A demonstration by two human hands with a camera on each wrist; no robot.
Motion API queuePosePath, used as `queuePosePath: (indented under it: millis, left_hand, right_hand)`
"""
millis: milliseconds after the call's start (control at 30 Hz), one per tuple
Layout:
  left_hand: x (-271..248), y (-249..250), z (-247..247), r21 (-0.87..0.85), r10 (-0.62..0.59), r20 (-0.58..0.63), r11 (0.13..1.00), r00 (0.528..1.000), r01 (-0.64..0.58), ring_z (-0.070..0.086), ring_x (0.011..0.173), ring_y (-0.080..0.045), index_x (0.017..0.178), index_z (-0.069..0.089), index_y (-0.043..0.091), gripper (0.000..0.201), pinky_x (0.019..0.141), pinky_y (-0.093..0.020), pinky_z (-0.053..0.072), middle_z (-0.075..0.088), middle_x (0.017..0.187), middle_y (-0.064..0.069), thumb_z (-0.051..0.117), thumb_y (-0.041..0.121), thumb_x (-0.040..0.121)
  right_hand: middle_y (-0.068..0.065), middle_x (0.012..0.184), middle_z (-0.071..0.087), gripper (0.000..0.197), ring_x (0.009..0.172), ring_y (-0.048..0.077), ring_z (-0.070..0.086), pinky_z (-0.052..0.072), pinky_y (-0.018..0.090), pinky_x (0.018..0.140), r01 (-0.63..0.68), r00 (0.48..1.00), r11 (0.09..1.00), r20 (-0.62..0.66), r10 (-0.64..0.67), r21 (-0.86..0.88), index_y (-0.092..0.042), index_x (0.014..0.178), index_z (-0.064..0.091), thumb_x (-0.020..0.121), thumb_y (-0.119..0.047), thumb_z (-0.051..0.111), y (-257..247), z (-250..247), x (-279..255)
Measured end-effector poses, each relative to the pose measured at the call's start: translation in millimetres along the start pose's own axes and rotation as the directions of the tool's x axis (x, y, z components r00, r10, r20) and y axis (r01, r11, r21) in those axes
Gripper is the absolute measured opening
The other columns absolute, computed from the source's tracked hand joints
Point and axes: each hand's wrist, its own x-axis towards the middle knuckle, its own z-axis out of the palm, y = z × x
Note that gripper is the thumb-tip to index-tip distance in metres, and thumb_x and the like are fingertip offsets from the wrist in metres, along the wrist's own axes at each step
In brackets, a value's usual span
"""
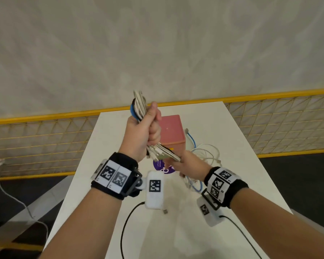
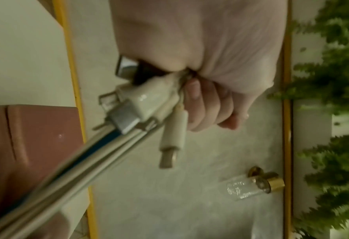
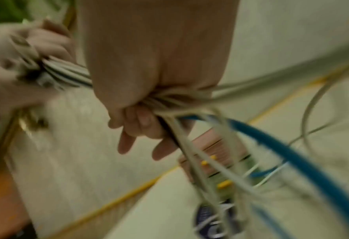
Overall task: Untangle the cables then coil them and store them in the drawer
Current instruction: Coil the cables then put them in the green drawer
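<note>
My left hand (image 1: 148, 128) is raised above the white table (image 1: 120, 128) and grips a thick bundle of white, blue and black cables (image 1: 139, 106), whose coiled top sticks up past the thumb. USB plugs (image 2: 128, 106) poke out below the fist. My right hand (image 1: 178, 163) grips the same cable bundle (image 3: 169, 100) lower down; loose white and blue strands (image 3: 281, 145) trail from it to the table. The pink drawer box (image 1: 171, 130) stands just behind both hands.
Loose white loops and a blue cable (image 1: 206, 152) lie right of the box. A purple round sticker (image 1: 162, 166) lies under the hands and a small USB plug (image 1: 165, 211) nearer me. Beyond the table's far edge runs a yellow mesh railing (image 1: 45, 143).
</note>
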Motion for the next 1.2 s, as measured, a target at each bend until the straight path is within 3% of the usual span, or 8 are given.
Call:
queuePosePath:
  millis: [100, 267, 400, 633, 767, 900, 1033, 1200]
  left_hand:
    - [-4.0, -2.8, -18.1, 0.133, -0.133, 0.032, 0.983, 0.991, 0.128, 0.016, 0.035, -0.008, 0.079, 0.059, 0.012, 0.03, 0.036, -0.015, 0.016, 0.022, 0.046, 0.007, 0.049, 0.032, 0.099]
    - [-11.5, -25.4, -21.1, 0.404, -0.33, -0.068, 0.854, 0.942, 0.328, 0.02, 0.04, -0.009, 0.111, 0.062, 0.015, 0.027, 0.037, -0.019, 0.021, 0.027, 0.051, 0.007, 0.062, 0.035, 0.093]
    - [-9.8, -40.4, -11.7, 0.607, -0.273, -0.072, 0.752, 0.959, 0.259, 0.035, 0.034, -0.002, 0.071, 0.05, 0.023, 0.032, 0.037, -0.015, 0.029, 0.042, 0.042, 0.015, 0.078, 0.038, 0.078]
    - [-7.1, -54.2, -11.8, 0.797, -0.279, 0.071, 0.593, 0.958, 0.114, 0.043, 0.045, -0.005, 0.063, 0.058, 0.018, 0.031, 0.048, -0.017, 0.034, 0.048, 0.051, 0.009, 0.076, 0.038, 0.08]
    - [-2.3, -54.0, -10.4, 0.939, -0.197, 0.131, 0.338, 0.972, -0.058, 0.04, 0.092, -0.015, 0.089, 0.068, 0.019, 0.024, 0.081, -0.026, 0.04, 0.044, 0.095, 0.001, 0.067, 0.043, 0.085]
    - [-2.7, -43.3, -11.6, 0.754, -0.187, 0.115, 0.656, 0.976, 0.037, 0.055, 0.059, -0.014, 0.092, 0.064, 0.012, 0.019, 0.06, -0.025, 0.046, 0.061, 0.069, 0.003, 0.059, 0.029, 0.095]
    - [-1.0, -31.8, -17.2, 0.456, -0.162, -0.051, 0.874, 0.985, 0.168, 0.044, 0.042, -0.018, 0.069, 0.054, 0.013, 0.032, 0.054, -0.034, 0.051, 0.043, 0.047, 0.002, 0.059, 0.032, 0.094]
    - [4.0, -44.8, -15.2, 0.366, -0.189, -0.167, 0.9, 0.968, 0.239, 0.03, 0.037, -0.013, 0.065, 0.047, 0.016, 0.037, 0.044, -0.027, 0.034, 0.034, 0.049, 0.002, 0.066, 0.038, 0.088]
  right_hand:
    - [-0.019, 0.067, 0.066, 0.012, 0.06, -0.007, 0.058, 0.044, 0.018, 0.06, -0.052, 0.998, 0.985, -0.051, 0.044, -0.162, -0.036, 0.095, 0.07, 0.085, -0.034, 0.064, 13.7, -22.4, -0.2]
    - [0.001, 0.071, 0.063, 0.022, 0.064, 0.021, 0.057, 0.038, 0.025, 0.056, -0.107, 0.967, 0.95, -0.254, 0.031, -0.294, -0.019, 0.097, 0.061, 0.077, -0.009, 0.064, 6.4, -40.9, 15.5]
    - [0.001, 0.064, 0.054, 0.042, 0.056, 0.018, 0.05, 0.033, 0.023, 0.052, -0.011, 0.965, 0.963, -0.254, -0.06, -0.269, -0.011, 0.115, 0.045, 0.078, -0.005, 0.062, -5.4, -37.5, 15.2]
    - [0.004, 0.094, 0.064, 0.059, 0.077, 0.016, 0.063, 0.05, 0.021, 0.066, 0.213, 0.975, 0.971, -0.047, -0.219, -0.105, -0.009, 0.119, 0.039, 0.073, -0.009, 0.076, -9.6, -49.5, 15.4]
    - [-0.004, 0.089, 0.064, 0.041, 0.075, 0.006, 0.06, 0.048, 0.021, 0.069, 0.228, 0.97, 0.973, -0.082, -0.23, -0.029, -0.012, 0.104, 0.055, 0.071, -0.003, 0.076, -7.0, -52.8, 12.6]
    - [-0.003, 0.078, 0.061, 0.017, 0.064, 0.0, 0.054, 0.042, 0.02, 0.062, 0.152, 0.978, 0.988, -0.144, -0.152, -0.009, -0.007, 0.093, 0.062, 0.078, -0.007, 0.071, 8.3, -61.5, 6.2]
    - [-0.02, 0.068, 0.058, 0.016, 0.06, -0.005, 0.052, 0.041, 0.011, 0.061, 0.086, 0.991, 0.993, -0.111, -0.077, 0.078, -0.032, 0.082, 0.052, 0.092, -0.021, 0.059, 23.4, -64.8, -12.6]
    - [-0.007, 0.072, 0.056, 0.008, 0.061, 0.008, 0.058, 0.049, 0.027, 0.066, 0.25, 0.949, 0.947, -0.247, -0.197, 0.204, -0.026, 0.103, 0.048, 0.1, -0.023, 0.042, -4.3, -51.4, -17.6]
